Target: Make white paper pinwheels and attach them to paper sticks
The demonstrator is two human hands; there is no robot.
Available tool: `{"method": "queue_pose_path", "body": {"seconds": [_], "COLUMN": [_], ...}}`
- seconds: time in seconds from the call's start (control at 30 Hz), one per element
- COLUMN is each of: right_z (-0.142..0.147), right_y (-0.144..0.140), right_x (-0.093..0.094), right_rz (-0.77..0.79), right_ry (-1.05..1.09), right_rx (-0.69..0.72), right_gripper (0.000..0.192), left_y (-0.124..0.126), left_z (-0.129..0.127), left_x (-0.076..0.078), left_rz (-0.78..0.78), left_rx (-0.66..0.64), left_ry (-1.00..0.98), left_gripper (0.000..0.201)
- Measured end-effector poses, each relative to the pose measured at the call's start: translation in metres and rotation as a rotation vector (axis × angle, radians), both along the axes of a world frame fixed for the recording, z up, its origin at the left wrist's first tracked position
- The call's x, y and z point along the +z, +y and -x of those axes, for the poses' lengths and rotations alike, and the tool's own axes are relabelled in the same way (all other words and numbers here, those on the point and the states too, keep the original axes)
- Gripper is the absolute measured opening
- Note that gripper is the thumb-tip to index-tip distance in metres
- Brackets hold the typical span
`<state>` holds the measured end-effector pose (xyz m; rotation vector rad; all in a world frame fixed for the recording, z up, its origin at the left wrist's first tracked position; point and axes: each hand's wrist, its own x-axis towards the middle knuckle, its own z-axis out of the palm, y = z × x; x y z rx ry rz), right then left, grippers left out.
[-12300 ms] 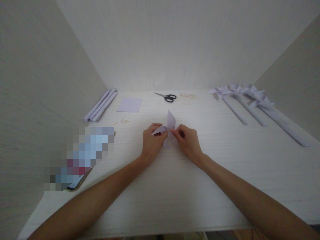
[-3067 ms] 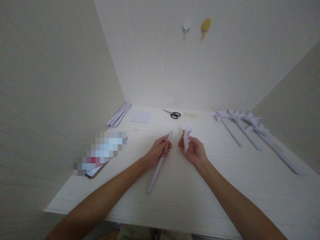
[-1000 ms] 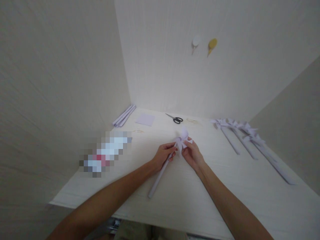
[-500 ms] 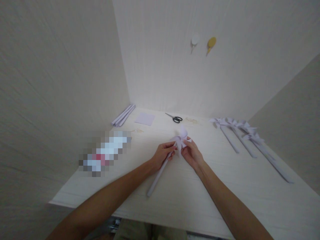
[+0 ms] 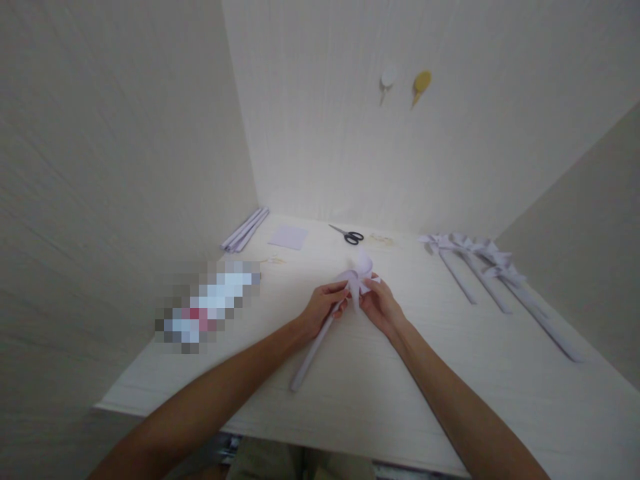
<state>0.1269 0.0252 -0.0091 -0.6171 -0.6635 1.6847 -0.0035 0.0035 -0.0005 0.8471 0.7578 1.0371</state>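
Near the middle of the table [image 5: 400,400], the left hand [image 5: 323,310] grips a paper stick [image 5: 307,353] while the right hand [image 5: 383,310] pinches the paper pinwheel [image 5: 359,277] against its far tip

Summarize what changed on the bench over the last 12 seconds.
The left hand took up a rolled paper stick; the right hand brought the folded pinwheel head onto its top end. Scissors, paper square, spare sticks and finished pinwheels stayed put.
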Motion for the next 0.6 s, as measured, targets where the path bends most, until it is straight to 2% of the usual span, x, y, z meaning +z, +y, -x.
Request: {"method": "queue_pose_path", "body": {"seconds": [0.2,0.6], "right_z": [-0.0007,-0.0008], "right_y": [-0.0006,0.0024], "right_x": [0.0005,-0.0046], "right_rz": [0.002,0.001], "right_ry": [-0.004,0.002], "right_rx": [-0.001,-0.026], "right_gripper": [0.021,0.023], "left_y": [0.0005,0.0013], "left_z": [0.0000,0.0005], "left_x": [-0.0001,-0.0037], "left_rz": [0.013,0.007], "left_rx": [-0.006,-0.022], "left_ry": [-0.005,-0.022], "left_gripper": [0.028,0.022]}}
